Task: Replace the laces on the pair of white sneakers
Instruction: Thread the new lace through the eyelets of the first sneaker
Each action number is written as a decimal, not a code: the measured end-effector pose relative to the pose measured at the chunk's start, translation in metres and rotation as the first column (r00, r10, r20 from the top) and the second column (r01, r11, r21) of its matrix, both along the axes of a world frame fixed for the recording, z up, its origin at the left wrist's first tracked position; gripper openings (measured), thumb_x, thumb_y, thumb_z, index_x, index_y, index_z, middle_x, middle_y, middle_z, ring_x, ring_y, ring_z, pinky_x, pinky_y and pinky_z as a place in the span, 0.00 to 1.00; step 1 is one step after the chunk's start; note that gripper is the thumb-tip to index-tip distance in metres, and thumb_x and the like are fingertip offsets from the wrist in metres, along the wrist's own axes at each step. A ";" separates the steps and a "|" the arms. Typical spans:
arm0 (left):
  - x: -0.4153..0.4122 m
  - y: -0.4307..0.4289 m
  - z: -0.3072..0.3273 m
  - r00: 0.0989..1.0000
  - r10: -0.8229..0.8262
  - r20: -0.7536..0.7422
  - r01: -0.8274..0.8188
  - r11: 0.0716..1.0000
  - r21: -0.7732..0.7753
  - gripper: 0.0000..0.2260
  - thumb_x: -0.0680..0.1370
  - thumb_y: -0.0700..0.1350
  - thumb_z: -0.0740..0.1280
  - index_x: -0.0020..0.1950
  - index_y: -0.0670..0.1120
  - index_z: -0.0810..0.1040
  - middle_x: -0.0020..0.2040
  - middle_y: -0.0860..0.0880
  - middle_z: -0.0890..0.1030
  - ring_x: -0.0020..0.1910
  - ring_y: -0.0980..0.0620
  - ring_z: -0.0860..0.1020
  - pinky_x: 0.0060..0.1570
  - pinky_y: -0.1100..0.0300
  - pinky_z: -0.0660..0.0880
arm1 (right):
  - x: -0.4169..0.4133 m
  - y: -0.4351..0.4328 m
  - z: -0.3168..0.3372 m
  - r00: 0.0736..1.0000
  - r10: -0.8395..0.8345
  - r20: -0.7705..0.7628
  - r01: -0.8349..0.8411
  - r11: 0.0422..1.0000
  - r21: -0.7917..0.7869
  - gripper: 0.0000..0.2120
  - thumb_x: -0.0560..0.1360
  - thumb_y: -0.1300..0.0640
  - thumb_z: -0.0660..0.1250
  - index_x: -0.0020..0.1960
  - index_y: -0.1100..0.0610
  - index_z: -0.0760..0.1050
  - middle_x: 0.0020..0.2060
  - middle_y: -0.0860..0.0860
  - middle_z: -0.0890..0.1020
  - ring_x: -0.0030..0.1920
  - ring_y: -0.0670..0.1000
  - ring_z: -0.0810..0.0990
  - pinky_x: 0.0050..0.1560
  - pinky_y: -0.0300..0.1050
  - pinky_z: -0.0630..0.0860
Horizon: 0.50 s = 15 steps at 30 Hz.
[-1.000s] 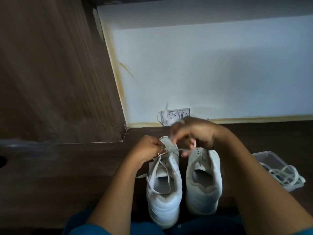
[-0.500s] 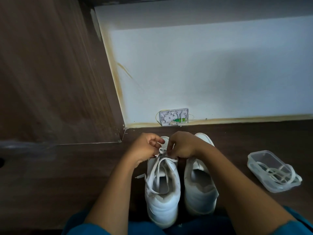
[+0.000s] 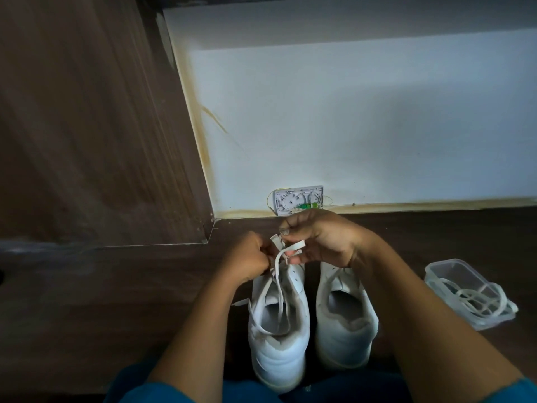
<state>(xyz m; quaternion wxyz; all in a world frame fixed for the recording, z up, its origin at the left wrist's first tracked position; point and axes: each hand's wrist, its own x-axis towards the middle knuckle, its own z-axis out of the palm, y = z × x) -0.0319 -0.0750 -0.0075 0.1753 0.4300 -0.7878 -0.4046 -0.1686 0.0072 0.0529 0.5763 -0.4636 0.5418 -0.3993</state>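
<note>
My left hand [image 3: 250, 256] and right hand [image 3: 324, 239] both pinch the left sneaker's [image 3: 276, 353] lace [image 3: 295, 245], hiding its toe; a lace-filled tub [image 3: 444, 264] sits to their right.

Sneakers [image 3: 279, 338] white, smooth, soft matt look. Lace [image 3: 280, 274] flat white cloth. Container [image 3: 444, 274] at right clear shiny plastic. Floor [image 3: 116, 301] dark wood grain. Wall [image 3: 348, 126] white, matt paint.

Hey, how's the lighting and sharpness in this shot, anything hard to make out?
Head view: dim overall, the white wall brightest, the dark floor losing detail; wide-angle bowing at the edges; the lace looks slightly soft.
</note>
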 end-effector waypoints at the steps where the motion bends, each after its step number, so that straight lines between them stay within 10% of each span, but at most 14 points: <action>1: -0.001 0.000 -0.001 1.000 -0.002 -0.016 0.003 1.000 0.018 0.10 0.69 0.28 0.64 0.40 0.40 0.82 0.38 0.40 0.83 0.35 0.48 0.78 0.38 0.53 0.76 | -0.002 0.000 0.000 1.000 -0.008 -0.024 0.008 1.000 0.012 0.11 0.76 0.66 0.62 0.37 0.57 0.75 0.29 0.49 0.78 0.33 0.49 0.76 0.42 0.45 0.74; 7: -0.002 0.004 0.002 0.990 0.047 -0.133 -0.031 0.992 0.119 0.17 0.72 0.24 0.61 0.35 0.46 0.74 0.30 0.50 0.75 0.30 0.56 0.72 0.30 0.66 0.68 | -0.014 -0.002 -0.009 0.776 -0.130 -0.618 0.138 0.990 -0.035 0.12 0.76 0.68 0.57 0.38 0.59 0.76 0.30 0.55 0.77 0.28 0.52 0.75 0.30 0.42 0.73; 15: -0.004 0.003 0.001 0.976 0.085 -0.199 -0.044 0.979 0.201 0.14 0.70 0.26 0.66 0.35 0.45 0.74 0.33 0.47 0.76 0.33 0.52 0.73 0.33 0.62 0.69 | 0.003 -0.011 -0.023 0.703 0.006 -0.711 -0.019 1.000 -0.011 0.06 0.70 0.66 0.67 0.45 0.66 0.80 0.36 0.63 0.82 0.32 0.58 0.82 0.37 0.48 0.81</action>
